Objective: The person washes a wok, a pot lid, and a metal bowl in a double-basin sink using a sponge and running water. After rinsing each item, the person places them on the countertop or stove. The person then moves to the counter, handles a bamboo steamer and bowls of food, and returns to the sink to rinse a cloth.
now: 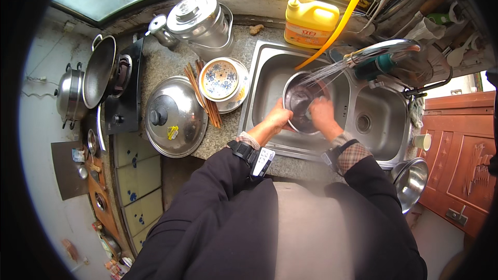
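A steel bowl [298, 96] is tilted over the left basin of a double steel sink [262, 80], under a spray of water from the tap head [384, 49]. My left hand [277, 117] grips the bowl's near rim. My right hand [320, 112] is pressed inside the bowl, closed over something small that I cannot make out.
On the counter left of the sink lie wooden chopsticks [203, 93], stacked patterned bowls [222, 79], a large steel lid [174, 116] and a steel kettle pot [199, 21]. A yellow detergent jug [309, 21] stands behind the sink. A gas stove [124, 91] and wok are at far left.
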